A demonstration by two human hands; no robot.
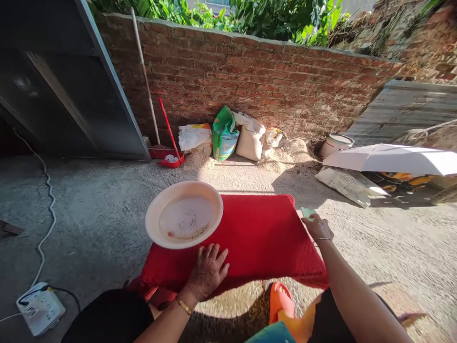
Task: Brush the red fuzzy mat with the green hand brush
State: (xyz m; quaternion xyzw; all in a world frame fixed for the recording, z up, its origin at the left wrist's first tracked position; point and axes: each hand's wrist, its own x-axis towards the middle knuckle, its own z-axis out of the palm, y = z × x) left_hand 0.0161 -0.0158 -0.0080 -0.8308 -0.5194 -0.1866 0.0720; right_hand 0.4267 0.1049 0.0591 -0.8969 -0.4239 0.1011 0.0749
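A red cloth (255, 224) covers a low bench or table in front of me. My left hand (210, 267) lies flat on its near left part, fingers spread and holding nothing. Just beyond those fingers stands a pale pink basin (154, 224), on the left end of the cloth and jutting past its edge; small dark specks and a reddish bit lie inside. At the cloth's right edge, my right hand (319, 227) is closed on a small, flat, pale green thing (307, 212), mostly hidden by the fingers, so its kind is unclear.
A red dustpan (172, 161) and a long pole (144, 71) stand by the brick wall (250, 81). Sacks (250, 137) slump beside them. At right is a white umbrella (389, 159); at lower left, a power strip (40, 307) with a cord. An orange slipper (281, 300) is below the bench.
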